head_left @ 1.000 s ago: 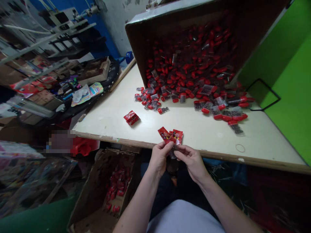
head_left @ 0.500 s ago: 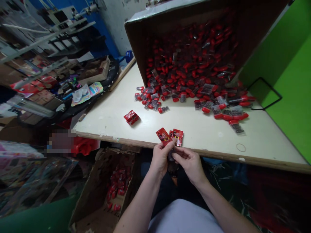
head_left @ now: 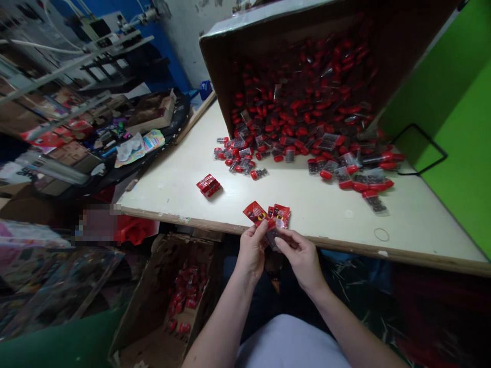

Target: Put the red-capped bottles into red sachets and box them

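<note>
Currently, left hand [head_left: 251, 251]: clamping flat red packet [head_left: 253, 212]
Right hand [head_left: 302, 255]: pinching clear plastic pouch [head_left: 272, 239] below packet
Slip risk: our loosening

A bright green panel [head_left: 452, 133] stands beside the pale tabletop [head_left: 314, 199]

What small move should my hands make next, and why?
I'd probably pinch the clear plastic packet with dark contents more firmly with the right hand: its fingertips hold just the packet's side edge, while the left hand grips the glossy red printed packet above.
</note>
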A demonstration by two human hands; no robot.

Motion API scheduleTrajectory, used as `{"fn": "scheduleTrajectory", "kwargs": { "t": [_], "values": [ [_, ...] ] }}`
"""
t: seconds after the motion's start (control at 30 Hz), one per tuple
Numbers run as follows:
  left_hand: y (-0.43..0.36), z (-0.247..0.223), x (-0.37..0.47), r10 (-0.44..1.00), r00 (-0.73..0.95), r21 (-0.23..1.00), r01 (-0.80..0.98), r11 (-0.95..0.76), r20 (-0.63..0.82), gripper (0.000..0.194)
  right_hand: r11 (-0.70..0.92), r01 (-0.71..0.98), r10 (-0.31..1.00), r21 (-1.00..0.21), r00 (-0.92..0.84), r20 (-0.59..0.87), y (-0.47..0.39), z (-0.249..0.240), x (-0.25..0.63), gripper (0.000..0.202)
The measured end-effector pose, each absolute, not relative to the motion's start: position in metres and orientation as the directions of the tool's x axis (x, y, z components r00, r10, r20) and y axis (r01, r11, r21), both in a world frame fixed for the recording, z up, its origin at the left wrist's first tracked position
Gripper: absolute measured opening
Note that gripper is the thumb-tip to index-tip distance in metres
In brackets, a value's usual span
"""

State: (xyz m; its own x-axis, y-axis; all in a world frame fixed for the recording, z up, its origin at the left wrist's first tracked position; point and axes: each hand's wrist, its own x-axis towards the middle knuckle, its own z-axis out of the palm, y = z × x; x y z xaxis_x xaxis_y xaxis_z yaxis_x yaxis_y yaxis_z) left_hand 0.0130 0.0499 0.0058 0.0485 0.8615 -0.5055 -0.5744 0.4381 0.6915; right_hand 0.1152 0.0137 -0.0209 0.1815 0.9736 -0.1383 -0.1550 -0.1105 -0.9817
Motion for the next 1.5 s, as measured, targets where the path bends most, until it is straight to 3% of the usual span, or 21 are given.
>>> {"fn": "scheduleTrajectory", "kwargs": {
  "t": [0.2, 0.53, 0.7, 0.83, 1.0, 1.17, 1.3, 1.5],
  "values": [
    [0.051, 0.004, 0.009, 0.859, 0.024, 0.71, -0.551, 0.439, -0.512, 0.031, -0.143, -0.305, 0.967, -0.942, 0.158, -0.198, 0.017, -0.021, 0.117, 0.023],
    [0.05, 0.009, 0.001, 0.874, 0.137, 0.724, -0.509, 0.466, -0.466, 0.033, -0.285, -0.532, 0.937, -0.797, 0.021, -0.348, 0.021, -0.011, 0.119, 0.023],
    [0.049, 0.004, 0.002, 0.87, 0.093, 0.749, -0.469, 0.467, -0.484, 0.034, -0.267, -0.489, 0.944, -0.83, 0.042, -0.329, 0.021, -0.015, 0.118, 0.022],
    [0.048, 0.003, 0.002, 0.863, 0.071, 0.75, -0.462, 0.474, -0.501, 0.035, -0.136, -0.329, 0.966, -0.935, 0.167, -0.199, 0.02, -0.022, 0.116, 0.019],
    [0.051, 0.009, 0.002, 0.865, 0.08, 0.73, -0.501, 0.465, -0.496, 0.038, -0.09, -0.215, 0.981, -0.973, 0.151, -0.124, 0.019, -0.023, 0.114, 0.017],
    [0.051, 0.011, 0.004, 0.871, 0.098, 0.748, -0.472, 0.466, -0.481, 0.038, -0.125, -0.27, 0.981, -0.955, 0.113, -0.16, 0.019, -0.022, 0.118, 0.016],
    [0.049, 0.008, 0.01, 0.877, 0.012, 0.784, -0.441, 0.436, -0.481, 0.033, -0.134, -0.33, 0.974, -0.935, 0.129, -0.185, 0.018, -0.025, 0.113, 0.017],
    [0.046, 0.001, 0.014, 0.841, -0.065, 0.74, -0.515, 0.433, -0.537, 0.032, -0.103, -0.265, 0.962, -0.959, 0.22, -0.164, 0.016, -0.028, 0.105, 0.018]
  ]
}}
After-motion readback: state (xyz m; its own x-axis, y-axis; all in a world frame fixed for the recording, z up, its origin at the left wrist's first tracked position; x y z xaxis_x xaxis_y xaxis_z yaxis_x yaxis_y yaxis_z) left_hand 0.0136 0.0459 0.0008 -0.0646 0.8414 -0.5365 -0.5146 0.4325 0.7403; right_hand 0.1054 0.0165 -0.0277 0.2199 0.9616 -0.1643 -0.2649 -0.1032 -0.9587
